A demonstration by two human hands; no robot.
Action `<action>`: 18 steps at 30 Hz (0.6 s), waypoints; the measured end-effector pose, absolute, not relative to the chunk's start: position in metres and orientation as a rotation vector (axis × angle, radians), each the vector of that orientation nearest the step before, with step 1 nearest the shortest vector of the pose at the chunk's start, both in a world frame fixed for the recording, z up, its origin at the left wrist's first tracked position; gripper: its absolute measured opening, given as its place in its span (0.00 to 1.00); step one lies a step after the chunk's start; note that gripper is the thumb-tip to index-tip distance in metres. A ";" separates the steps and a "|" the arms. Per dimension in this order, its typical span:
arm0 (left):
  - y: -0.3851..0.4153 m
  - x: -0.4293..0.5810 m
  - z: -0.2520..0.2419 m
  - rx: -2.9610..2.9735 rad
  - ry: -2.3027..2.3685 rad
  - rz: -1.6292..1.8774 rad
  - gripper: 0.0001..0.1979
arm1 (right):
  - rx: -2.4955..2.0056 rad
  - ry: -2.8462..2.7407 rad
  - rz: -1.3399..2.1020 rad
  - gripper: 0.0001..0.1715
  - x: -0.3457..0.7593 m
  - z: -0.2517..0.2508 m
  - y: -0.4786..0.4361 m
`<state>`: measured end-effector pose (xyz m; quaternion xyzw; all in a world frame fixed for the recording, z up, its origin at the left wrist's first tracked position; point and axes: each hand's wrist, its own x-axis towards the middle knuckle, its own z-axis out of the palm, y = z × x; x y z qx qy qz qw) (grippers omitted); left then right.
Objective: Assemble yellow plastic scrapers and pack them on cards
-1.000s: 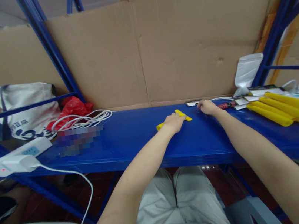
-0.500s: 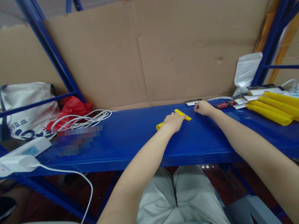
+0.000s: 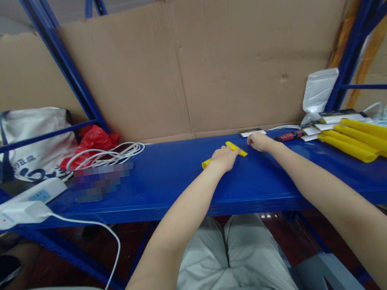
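My left hand (image 3: 224, 158) grips a yellow tube-like piece (image 3: 236, 148) on the blue shelf surface (image 3: 169, 175). One end of the piece sticks out past the fingers and the other shows by the wrist side; the middle is covered. Just to the right, my right hand (image 3: 259, 142) is closed with its fingertips pinched together, close to the yellow piece's far end. What those fingers hold, if anything, is too small to make out. Behind them lies a small black-and-white card or packet (image 3: 252, 132). A red-and-black handled tool (image 3: 288, 136) rests beyond my right wrist.
Several yellow tubes (image 3: 367, 141) are piled at right, beside small stacked packets (image 3: 342, 117) and a white pouch (image 3: 320, 92). At left are coiled white cable (image 3: 125, 149), a red bag (image 3: 93, 139) and a power strip (image 3: 40, 192). Cardboard (image 3: 232, 61) stands behind.
My right hand has shifted slightly left, towards the yellow piece, with its fingers still closed. My left hand and the yellow piece stay in place.
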<state>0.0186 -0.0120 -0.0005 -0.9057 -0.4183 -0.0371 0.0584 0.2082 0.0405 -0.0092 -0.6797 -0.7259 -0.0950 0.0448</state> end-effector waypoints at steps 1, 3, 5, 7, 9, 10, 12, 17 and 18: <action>-0.012 0.018 0.000 -2.744 -1.259 -0.105 0.27 | -2.082 -2.229 -0.297 0.19 0.208 -0.010 0.041; -0.012 0.017 0.000 -2.739 -1.246 -0.086 0.28 | -2.085 -2.240 -0.310 0.20 0.207 -0.010 0.041; -0.009 0.016 0.000 -2.743 -1.243 -0.100 0.30 | -2.085 -2.239 -0.323 0.21 0.207 -0.010 0.041; -0.005 0.014 -0.001 -2.773 -1.252 -0.199 0.33 | -2.084 -2.234 -0.337 0.20 0.207 -0.010 0.040; 0.002 0.014 0.000 -2.828 -1.281 -0.406 0.35 | -2.081 -2.233 -0.340 0.18 0.207 -0.009 0.039; 0.006 0.014 0.001 -2.868 -1.306 -0.544 0.37 | -2.082 -2.235 -0.337 0.18 0.208 -0.009 0.039; 0.013 0.015 0.004 -2.952 -1.422 -0.894 0.40 | -2.087 -2.246 -0.333 0.17 0.209 -0.009 0.039; 0.024 0.016 0.010 -3.190 -1.988 -1.660 0.45 | -2.084 -2.238 -0.383 0.18 0.211 -0.012 0.043; 0.025 0.016 0.010 -3.233 -2.071 -1.779 0.45 | -2.081 -2.228 -0.389 0.18 0.211 -0.012 0.043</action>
